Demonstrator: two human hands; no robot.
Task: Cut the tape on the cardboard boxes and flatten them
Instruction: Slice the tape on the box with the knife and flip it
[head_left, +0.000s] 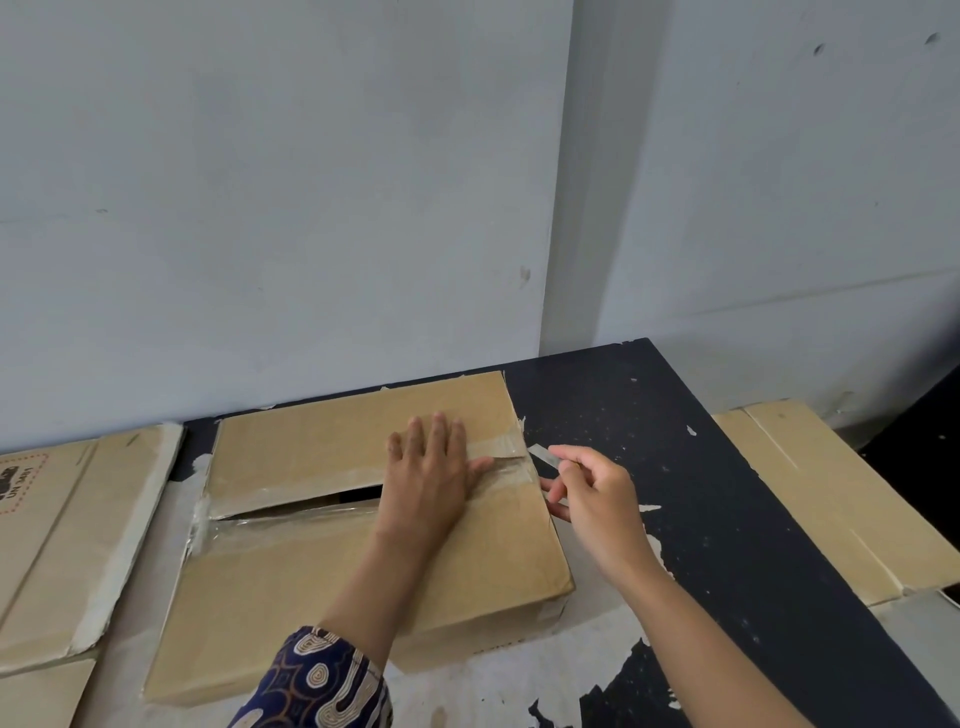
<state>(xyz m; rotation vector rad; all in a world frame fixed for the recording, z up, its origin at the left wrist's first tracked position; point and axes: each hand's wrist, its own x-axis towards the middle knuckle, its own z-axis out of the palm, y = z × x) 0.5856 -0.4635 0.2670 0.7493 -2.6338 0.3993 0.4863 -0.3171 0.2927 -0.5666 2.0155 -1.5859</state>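
Note:
A brown cardboard box (291, 582) lies on the dark table (701, 467). Clear tape (501, 447) runs along its centre seam, and the flaps gape apart on the left half. My left hand (431, 473) presses flat on the seam, fingers straight, just left of the taped right end. My right hand (592, 493) hovers beside the box's right edge and pinches a small grey blade (543, 453), whose tip points at the tape end.
A flattened box (62, 535) lies at the left edge of the table. Another cardboard box (841, 499) sits at the right, beyond the table's edge. A grey wall rises close behind. The tabletop paint is peeled white near the front.

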